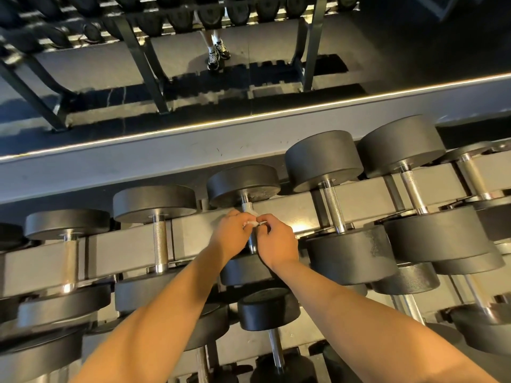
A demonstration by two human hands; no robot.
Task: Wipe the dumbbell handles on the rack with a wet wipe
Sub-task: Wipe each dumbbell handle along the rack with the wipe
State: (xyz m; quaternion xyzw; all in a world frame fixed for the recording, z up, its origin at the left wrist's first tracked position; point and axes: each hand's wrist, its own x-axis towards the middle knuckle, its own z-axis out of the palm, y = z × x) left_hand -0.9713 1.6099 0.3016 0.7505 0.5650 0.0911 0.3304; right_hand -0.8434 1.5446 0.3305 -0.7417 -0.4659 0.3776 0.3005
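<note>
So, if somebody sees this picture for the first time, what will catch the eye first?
The left hand and right hand meet at the centre, pinching a small white wipe over a dumbbell handle. Large black dumbbells line the rack to their right, and a bright light strip crosses the picture above.

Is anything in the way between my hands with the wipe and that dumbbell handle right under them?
Nothing visible does. The left hand and right hand pinch the wet wipe directly over the dumbbell handle, with no object between. Whether the wipe already touches the steel cannot be told.
</note>
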